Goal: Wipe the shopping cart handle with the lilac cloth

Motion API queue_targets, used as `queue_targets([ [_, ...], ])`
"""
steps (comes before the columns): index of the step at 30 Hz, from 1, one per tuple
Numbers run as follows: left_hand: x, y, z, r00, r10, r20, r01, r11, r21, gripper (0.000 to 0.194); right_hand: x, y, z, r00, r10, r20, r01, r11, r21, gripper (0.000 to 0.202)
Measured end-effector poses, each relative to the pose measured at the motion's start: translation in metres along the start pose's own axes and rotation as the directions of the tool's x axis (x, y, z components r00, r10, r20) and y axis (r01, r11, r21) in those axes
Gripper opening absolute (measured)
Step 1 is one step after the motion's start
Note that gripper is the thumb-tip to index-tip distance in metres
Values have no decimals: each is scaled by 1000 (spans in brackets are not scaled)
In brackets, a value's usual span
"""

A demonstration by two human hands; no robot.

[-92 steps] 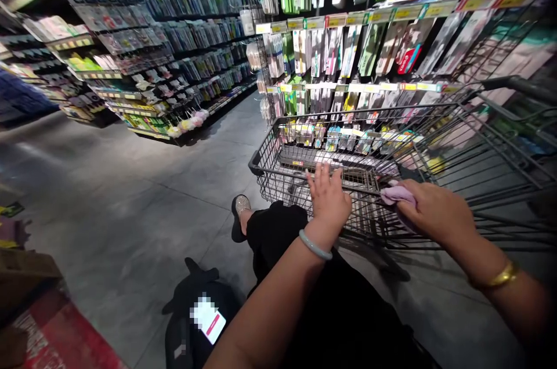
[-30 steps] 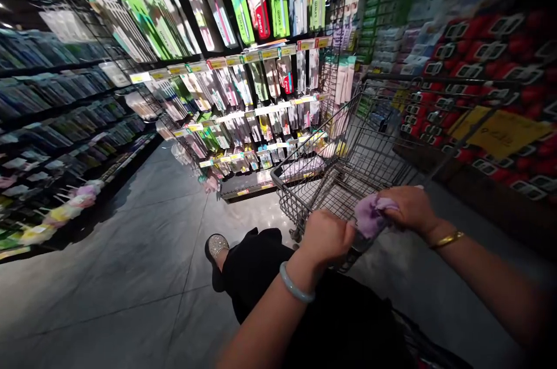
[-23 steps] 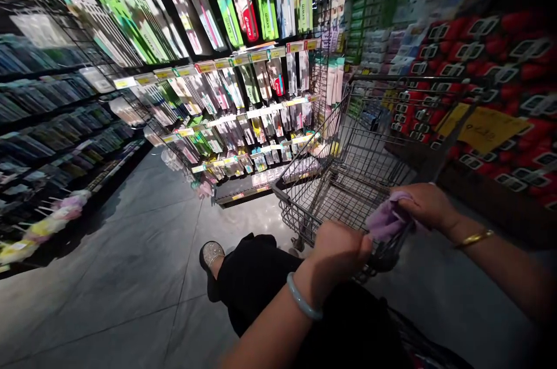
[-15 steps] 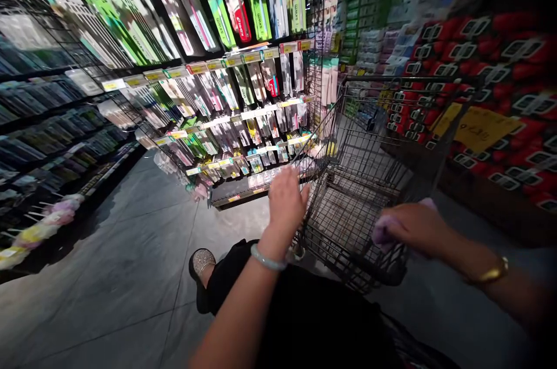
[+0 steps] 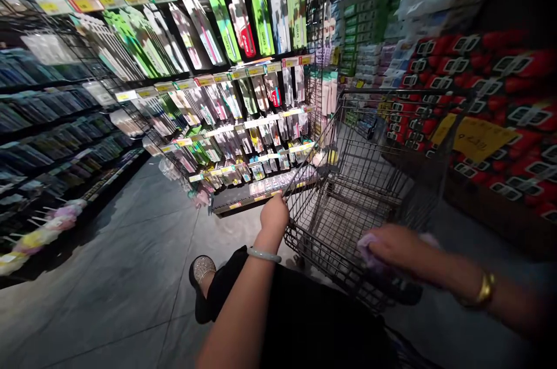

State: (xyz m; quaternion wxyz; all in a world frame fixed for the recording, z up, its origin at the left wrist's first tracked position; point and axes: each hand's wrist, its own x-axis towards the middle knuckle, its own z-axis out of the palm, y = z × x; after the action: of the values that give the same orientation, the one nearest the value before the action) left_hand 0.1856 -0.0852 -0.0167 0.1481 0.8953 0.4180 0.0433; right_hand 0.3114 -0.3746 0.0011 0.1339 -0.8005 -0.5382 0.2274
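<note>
A dark wire shopping cart [image 5: 343,151] stands in front of me, its basket showing bare mesh. My left hand [image 5: 275,213], with a pale bangle at the wrist, is closed on the cart's left side rim. Over the near end of the cart, my right hand [image 5: 394,244] is closed on a crumpled purple cloth [image 5: 369,250]. Part of the cloth sticks out behind the knuckles. Beneath that hand lies the cart's dark handle [image 5: 409,293], partly covered.
A rack of packaged toothbrushes [image 5: 239,32] with price tags rises ahead. Red boxed goods [image 5: 478,76] with a yellow sign [image 5: 474,140] are stacked on the right. Darker shelves [image 5: 56,119] line the left. My shoe [image 5: 203,270] rests on the grey floor [image 5: 130,276].
My left hand has gone from open with fingers extended to closed on the cart's rim. The right hand with the cloth has shifted slightly left. The view has tilted upward a little.
</note>
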Motion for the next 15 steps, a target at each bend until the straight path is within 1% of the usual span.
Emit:
queue_targets([
  [1, -4, 1, 1, 1000, -4, -4, 4, 1000, -3, 32, -1, -14, 9, 1000, -26, -11, 26, 999, 22, 34],
  [3, -11, 2, 0, 1000, -13, -6, 13, 1000, -4, 32, -4, -39, 25, 996, -81, -33, 81, 997, 5, 30],
  [4, -14, 1, 0, 1000, -17, -4, 17, 1000, -2, 32, -4, -49, 30, 994, -95, -45, 95, 995, -5, 29],
  [6, -19, -1, -2, 1000, -25, 3, 25, 1000, 6, 32, 3, -64, 33, 991, -123, -48, 123, 992, -12, 27],
  [8, -23, -4, -5, 999, -34, 10, 33, 999, 18, 33, 23, -75, 30, 985, -168, -46, 167, 986, -31, 25],
  [10, -28, -8, -8, 999, -36, 20, 35, 999, 35, 33, 54, -83, 26, 976, -214, -48, 213, 977, -24, 23],
  [11, -30, -9, -10, 999, -34, 27, 32, 998, 44, 32, 70, -87, 25, 972, -223, -69, 225, 974, 21, 21],
  [13, -33, -12, -14, 999, -23, 47, 20, 998, 64, 29, 101, -94, 29, 965, -201, -168, 229, 958, 173, 18],
  [14, -34, -13, -15, 998, -16, 58, 12, 997, 73, 29, 112, -96, 34, 962, -178, -207, 229, 939, 256, 17],
  [15, -34, -15, -17, 998, -8, 67, 2, 997, 81, 28, 120, -98, 42, 965, -160, -209, 223, 917, 329, 17],
])
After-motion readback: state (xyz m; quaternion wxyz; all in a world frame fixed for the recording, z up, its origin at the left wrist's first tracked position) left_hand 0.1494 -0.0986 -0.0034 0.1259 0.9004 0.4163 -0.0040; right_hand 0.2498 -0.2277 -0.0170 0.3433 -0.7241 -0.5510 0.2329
